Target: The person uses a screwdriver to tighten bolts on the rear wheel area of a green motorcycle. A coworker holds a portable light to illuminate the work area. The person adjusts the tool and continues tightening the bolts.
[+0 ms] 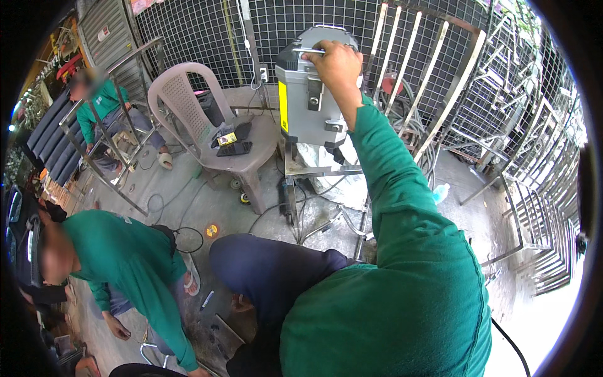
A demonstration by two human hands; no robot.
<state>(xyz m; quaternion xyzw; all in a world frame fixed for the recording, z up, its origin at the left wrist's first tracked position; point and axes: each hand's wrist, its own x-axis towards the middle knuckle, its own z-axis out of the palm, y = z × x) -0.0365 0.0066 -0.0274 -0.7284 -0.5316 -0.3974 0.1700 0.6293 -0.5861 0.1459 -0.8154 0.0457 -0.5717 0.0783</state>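
Observation:
My right arm stretches up and forward, and my right hand [338, 66] is at the top of a grey hard case [298, 103] with metal latches and a yellow strip. Its fingers are closed on a slim silver rod [309, 50] lying level at the lid's near edge. I cannot tell whether that rod is loose or part of the case. The case stands upright on a metal frame stand [314, 170]. My left hand is out of the picture.
A plastic chair [188, 103] left of the case carries a black phone [234, 149] and a small yellow box [227, 139]. Two co-workers in green [119, 245] [103, 103] sit low at left. Cables, a marker [207, 300] and a disc [212, 230] lie on the floor. Metal railings [540, 207] stand right.

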